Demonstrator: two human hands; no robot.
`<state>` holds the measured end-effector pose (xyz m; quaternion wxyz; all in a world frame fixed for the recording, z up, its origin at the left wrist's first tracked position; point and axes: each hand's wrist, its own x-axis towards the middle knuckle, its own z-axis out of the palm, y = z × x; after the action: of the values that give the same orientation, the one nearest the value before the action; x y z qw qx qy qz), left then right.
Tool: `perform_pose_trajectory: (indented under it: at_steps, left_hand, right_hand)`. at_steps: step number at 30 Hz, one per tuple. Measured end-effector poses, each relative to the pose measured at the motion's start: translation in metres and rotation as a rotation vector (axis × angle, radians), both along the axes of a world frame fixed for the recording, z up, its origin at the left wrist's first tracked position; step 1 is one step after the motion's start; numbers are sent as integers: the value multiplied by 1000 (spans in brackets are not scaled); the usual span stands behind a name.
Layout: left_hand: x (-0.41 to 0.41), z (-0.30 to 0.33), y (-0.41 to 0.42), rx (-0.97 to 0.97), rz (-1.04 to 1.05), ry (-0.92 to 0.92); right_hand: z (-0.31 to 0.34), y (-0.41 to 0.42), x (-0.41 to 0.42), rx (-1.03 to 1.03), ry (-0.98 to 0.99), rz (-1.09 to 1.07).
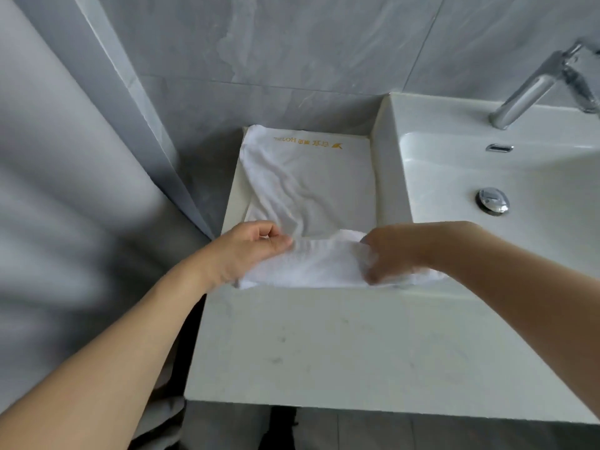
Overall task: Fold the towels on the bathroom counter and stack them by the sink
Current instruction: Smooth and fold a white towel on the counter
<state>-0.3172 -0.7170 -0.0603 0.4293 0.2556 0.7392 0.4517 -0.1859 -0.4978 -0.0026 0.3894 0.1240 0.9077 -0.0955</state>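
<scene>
White towel (311,186) lies spread on the counter (292,345), just left of the sink (487,177), logo edge against the wall. Left hand (250,248) pinches the near hem; right hand (393,251) grips the same hem nearer the sink, fingers curled in cloth. Hem lifted and bunched, likely to fold it toward the wall.

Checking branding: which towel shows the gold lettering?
The flat towel against the wall, lettering along its far edge; the towel in both hands shows none.

Your white counter (324,345) carries one white towel (308,180), spread just left of the sink (389,157).
</scene>
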Motion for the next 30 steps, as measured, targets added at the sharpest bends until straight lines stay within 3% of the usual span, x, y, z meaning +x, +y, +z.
perform_pose_trajectory:
  at_steps: [4,7,9,11,12,14,16,18,21,23,27,30]
  left_hand:
    - [45,-9,-32,-276,-364,-98]
    - [72,-24,-40,-666,-756,-37]
    - [80,-31,-38,-830,-839,-107]
    - [74,-40,-33,-829,-727,-97]
    - [66,-47,-29,-777,-613,36]
    - [49,-66,-18,-625,-252,479]
    - [38,-89,-3,-480,63,847]
    - [32,-112,10,-446,98,920]
    - [22,-151,4,-545,1,894]
    - [12,-169,-13,-579,35,973]
    - [1,-165,-12,-657,96,971]
    - [-11,-149,24,-563,113,1004]
  right_hand:
    - [-21,-36,53,-144,-322,-28]
    - [-45,-53,83,-268,-555,-45]
    - [-61,-55,87,-300,-557,-50]
    - [-78,-47,78,-324,-300,-134]
    - [-87,-40,71,-309,-91,-218]
    - [-109,-28,53,-217,339,-432]
    - [-132,-24,32,-88,604,-556]
    - [-156,-21,13,-13,661,-549]
    - [-188,-13,-3,37,600,-530]
    - [-208,-9,2,109,614,-481]
    - [-214,-10,6,218,611,-417]
    - [-198,-4,-18,237,640,-439]
